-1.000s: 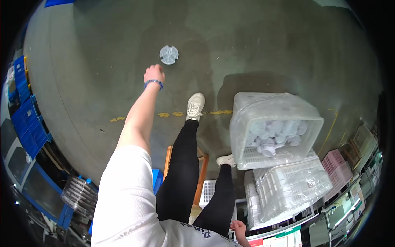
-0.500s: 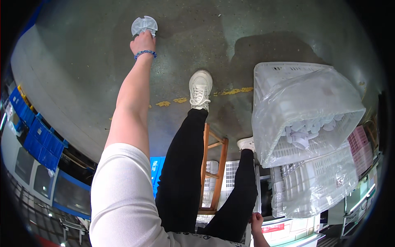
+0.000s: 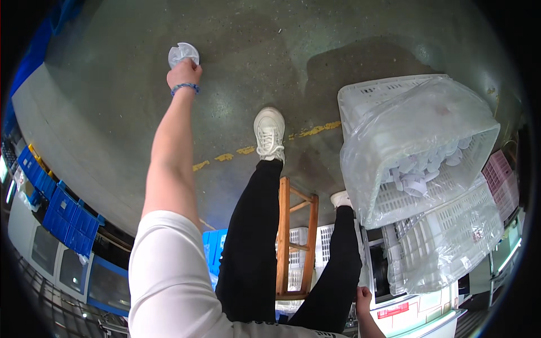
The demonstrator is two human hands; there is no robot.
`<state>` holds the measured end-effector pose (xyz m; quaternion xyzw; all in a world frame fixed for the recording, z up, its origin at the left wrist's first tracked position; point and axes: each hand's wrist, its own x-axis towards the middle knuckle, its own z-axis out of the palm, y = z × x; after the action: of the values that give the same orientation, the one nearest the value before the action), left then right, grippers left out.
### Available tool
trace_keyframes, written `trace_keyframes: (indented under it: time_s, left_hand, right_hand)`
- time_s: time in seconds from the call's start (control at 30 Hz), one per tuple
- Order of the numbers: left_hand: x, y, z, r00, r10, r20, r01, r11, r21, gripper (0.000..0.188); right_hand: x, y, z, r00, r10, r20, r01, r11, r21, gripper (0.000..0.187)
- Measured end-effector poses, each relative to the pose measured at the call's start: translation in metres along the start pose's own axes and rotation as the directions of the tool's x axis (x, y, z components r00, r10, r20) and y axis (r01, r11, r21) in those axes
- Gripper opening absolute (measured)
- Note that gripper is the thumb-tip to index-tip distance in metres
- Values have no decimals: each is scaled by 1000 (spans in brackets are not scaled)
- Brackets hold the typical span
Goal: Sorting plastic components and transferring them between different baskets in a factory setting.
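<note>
Concrete floor, left hand on white disc

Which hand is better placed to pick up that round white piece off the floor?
Left. The left hand already touches the round white piece on the floor; the right hand is low by the hip, far away.

Left hand now closed on the disc

The left hand, only reaching toward the white disc on the floor a second ago, now grips its lower edge; the view sits closer to the lined basket.
</note>
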<state>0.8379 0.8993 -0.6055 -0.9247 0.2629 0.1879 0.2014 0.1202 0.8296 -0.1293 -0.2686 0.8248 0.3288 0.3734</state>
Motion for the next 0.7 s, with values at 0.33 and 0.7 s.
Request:
trace_keyframes:
  time_s: [0.33,0.7]
  left_hand:
    - [-176,-30,-294,886,463,1,415,-792,-447,60]
    - [-289,-67,-497,758,499,-420,360,-857,-370,33]
  right_hand:
    - [-6,-8,-20,965,-232,125,232,973,15,13]
    - [-68,-78,-22,876,-390,282,376,921,104,14]
